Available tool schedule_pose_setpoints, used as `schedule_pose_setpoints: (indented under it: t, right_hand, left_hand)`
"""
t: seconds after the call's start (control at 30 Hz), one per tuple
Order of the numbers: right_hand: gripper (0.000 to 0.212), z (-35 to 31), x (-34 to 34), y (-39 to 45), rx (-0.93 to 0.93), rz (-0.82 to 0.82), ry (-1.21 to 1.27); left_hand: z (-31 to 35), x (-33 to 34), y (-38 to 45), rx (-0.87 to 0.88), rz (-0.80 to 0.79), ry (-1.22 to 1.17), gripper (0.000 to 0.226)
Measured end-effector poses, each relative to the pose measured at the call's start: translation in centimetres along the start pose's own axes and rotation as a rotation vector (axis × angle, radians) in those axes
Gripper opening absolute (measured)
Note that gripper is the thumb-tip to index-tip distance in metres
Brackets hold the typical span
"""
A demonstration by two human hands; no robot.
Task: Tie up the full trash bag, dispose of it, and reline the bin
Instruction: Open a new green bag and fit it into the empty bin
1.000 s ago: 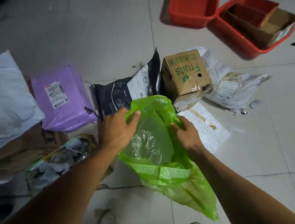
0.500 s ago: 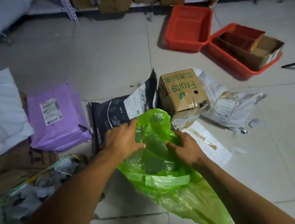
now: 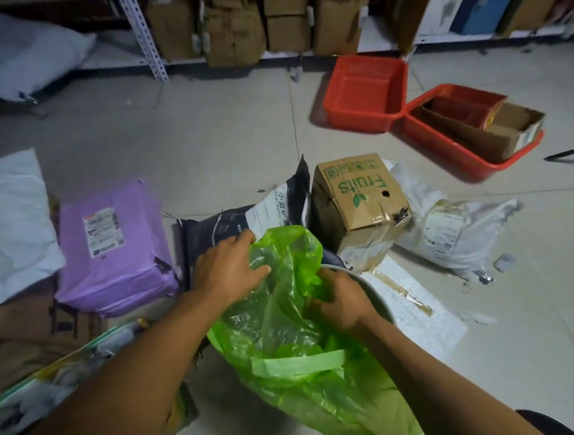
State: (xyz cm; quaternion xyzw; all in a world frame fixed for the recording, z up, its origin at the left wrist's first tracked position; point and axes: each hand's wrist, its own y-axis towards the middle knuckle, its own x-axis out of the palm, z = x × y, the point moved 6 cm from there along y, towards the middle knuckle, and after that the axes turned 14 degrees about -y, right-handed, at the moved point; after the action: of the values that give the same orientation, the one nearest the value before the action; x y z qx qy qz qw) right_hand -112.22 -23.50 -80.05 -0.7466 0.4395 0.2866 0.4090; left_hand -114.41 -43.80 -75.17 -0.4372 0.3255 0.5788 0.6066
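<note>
A translucent green trash bag hangs in front of me over the grey rim of a bin, which shows only as a curved edge on the right. My left hand grips the bag's upper left edge. My right hand grips the bag's edge beside the bin rim. The bag's mouth is bunched between both hands, and a flat green handle strip lies across its front. The rest of the bin is hidden behind the bag and my arms.
On the tiled floor lie a purple parcel, a dark mailer, a "Fruits" cardboard box and white parcels. Two red tubs sit near a shelf of boxes. A full clear bag is at lower left.
The view has tilted up, showing the shelf. Both hands have lowered with the green bag, and the grey bin rim now shows beside my right hand.
</note>
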Motion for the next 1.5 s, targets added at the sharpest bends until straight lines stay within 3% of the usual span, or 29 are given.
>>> schedule_pose_setpoints:
  t: [0.27, 0.37, 0.53, 0.67, 0.73, 0.8, 0.83, 0.93, 1.0, 1.1, 1.27, 1.33, 1.5]
  right_hand:
    - [0.03, 2.1, -5.2, -1.5, 0.094, 0.145, -0.038]
    - [0.037, 3.9, -5.7, -2.0, 0.163, 0.213, -0.144]
    - [0.055, 5.5, -4.5, -2.3, 0.234, 0.174, -0.183]
    - [0.072, 4.8, -5.3, -3.1, 0.221, 0.26, -0.212]
    - [0.066, 3.3, -6.6, -3.7, 0.139, 0.406, -0.289]
    - [0.046, 1.4, -7.3, -4.1, 0.026, 0.467, -0.299]
    - [0.036, 0.5, -7.1, -3.9, -0.035, 0.415, -0.265]
    - [0.023, -1.5, -4.1, -3.1, -0.219, 0.04, -0.34]
    - [0.035, -1.4, -1.8, -3.1, -0.229, -0.17, -0.452]
    - [0.053, -0.7, -0.2, -3.6, -0.174, -0.349, -0.448]
    - [0.018, -1.1, 1.9, -4.5, -0.312, -0.567, -0.413]
    - [0.011, -1.3, 1.9, -4.0, -0.309, -0.476, -0.434]
    - [0.009, -2.2, -0.8, -1.5, -0.131, 0.022, -0.276]
  left_hand:
    - [1.5, 0.2, -1.5, 0.106, 0.008, -0.169, 0.042]
    - [1.6, 0.9, -2.1, 0.153, -0.045, -0.206, 0.045]
    - [0.9, 3.1, -2.5, 0.133, -0.199, -0.192, 0.066]
    - [0.9, 3.3, -2.6, 0.125, -0.187, -0.156, 0.072]
    - [0.9, 2.9, -2.5, 0.122, -0.167, -0.147, 0.072]
    - [0.9, 2.7, -2.5, 0.124, -0.161, -0.138, 0.073]
    - [0.9, 2.6, -2.6, 0.129, -0.162, -0.134, 0.073]
    - [1.1, 2.7, -2.7, 0.143, -0.157, -0.136, 0.074]
    - [1.0, 2.9, -2.8, 0.144, -0.16, -0.136, 0.074]
    - [1.0, 3.1, -2.9, 0.149, -0.17, -0.143, 0.074]
    - [0.9, 3.2, -2.5, 0.163, -0.175, -0.165, 0.073]
    - [0.9, 3.3, -2.4, 0.164, -0.175, -0.177, 0.07]
    - [0.6, 2.8, -2.4, 0.156, -0.135, -0.244, 0.063]
